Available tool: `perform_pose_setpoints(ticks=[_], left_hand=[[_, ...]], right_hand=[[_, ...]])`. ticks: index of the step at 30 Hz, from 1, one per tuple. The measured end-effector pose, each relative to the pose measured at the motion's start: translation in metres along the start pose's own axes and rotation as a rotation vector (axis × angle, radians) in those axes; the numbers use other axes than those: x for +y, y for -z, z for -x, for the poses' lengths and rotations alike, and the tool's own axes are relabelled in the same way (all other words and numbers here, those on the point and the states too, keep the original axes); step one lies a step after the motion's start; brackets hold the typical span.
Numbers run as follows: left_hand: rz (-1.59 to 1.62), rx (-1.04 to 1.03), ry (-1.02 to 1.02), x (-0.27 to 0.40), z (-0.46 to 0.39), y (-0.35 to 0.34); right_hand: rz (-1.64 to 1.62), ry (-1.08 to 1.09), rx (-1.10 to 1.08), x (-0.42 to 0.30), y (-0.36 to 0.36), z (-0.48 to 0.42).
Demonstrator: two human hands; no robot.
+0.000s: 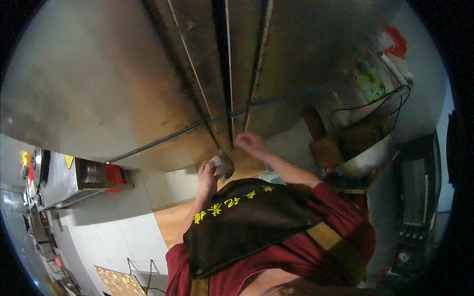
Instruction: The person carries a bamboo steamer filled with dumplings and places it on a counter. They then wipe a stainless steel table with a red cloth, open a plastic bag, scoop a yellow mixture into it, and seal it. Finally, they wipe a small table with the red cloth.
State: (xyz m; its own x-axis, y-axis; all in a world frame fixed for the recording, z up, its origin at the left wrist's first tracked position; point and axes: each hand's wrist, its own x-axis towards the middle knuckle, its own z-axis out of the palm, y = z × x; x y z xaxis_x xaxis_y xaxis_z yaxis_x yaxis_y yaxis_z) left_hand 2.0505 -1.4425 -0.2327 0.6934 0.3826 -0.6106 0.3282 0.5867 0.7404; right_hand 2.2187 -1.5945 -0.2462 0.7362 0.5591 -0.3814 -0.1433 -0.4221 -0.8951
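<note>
My left hand (208,174) holds a crumpled greyish-brown cloth or bag (224,167), whose exact kind is too blurred to tell. To its upper right, my right hand (249,143) is raised with its fingers curled; whether it grips anything cannot be made out. Both hands are in front of a large metal-looking panel (140,107) with dark vertical gaps. Below them lies the dark apron (255,218) with yellow writing, worn over a dark red shirt.
A metal counter (61,181) stands at the left. On the right are a shelf edge with a hanging black cable (355,109), a large pale bowl (366,161) and a dark cabinet (414,185). A stone-patterned board (118,281) is at the lower left.
</note>
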Motion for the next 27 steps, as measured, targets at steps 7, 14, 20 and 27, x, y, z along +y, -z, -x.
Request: perform_pose_setpoints(ticks=[7, 14, 20, 27], left_hand=[[-0.343, -0.076, -0.161, -0.001, 0.005, 0.027], [-0.880, 0.061, -0.256, -0.010, 0.026, 0.055], [-0.272, 0.099, -0.144, -0.058, 0.011, 0.100], [-0.209, -0.120, -0.037, 0.000, 0.041, 0.071]], right_hand=[[0.256, 0.139, 0.318, 0.059, 0.043, -0.087], [0.344, 0.136, 0.201, 0.039, 0.029, -0.069], [0.513, -0.065, 0.012, -0.029, 0.005, -0.010], [0.471, -0.032, 0.131, 0.012, 0.011, 0.086]])
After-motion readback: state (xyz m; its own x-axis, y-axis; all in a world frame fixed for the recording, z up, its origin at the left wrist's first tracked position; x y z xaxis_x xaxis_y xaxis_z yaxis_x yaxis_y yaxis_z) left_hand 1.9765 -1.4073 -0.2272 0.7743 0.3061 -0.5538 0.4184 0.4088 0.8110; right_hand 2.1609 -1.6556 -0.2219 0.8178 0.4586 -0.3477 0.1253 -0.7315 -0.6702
